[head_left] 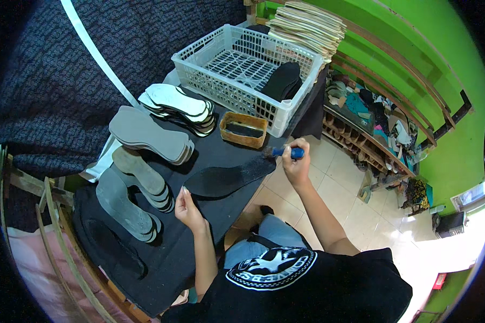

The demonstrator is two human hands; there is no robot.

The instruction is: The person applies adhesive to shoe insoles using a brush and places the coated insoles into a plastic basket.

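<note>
A black shoe insole (221, 182) is stretched across the dark table near its front edge. My left hand (189, 209) pinches the rim of its wide left end between thumb and fingers. In my right hand (297, 164) is a brush with a blue handle (289, 153); its dark bristles touch the narrow right end of the insole. Just beyond the insole stands a small brown rectangular tub (243, 119), its inside holding something dark and shiny. Grey insoles (145, 131) lie stacked left of it, with white-topped ones (179, 102) behind.
A white plastic crate (240, 102) at the back holds a few black insoles (282, 81). Behind it rises a tall pile of cream sheets (307, 29). More grey insoles (123, 204) and dark ones (113, 247) lie at left. A wooden shelf with scraps (372, 113) stands along the green wall.
</note>
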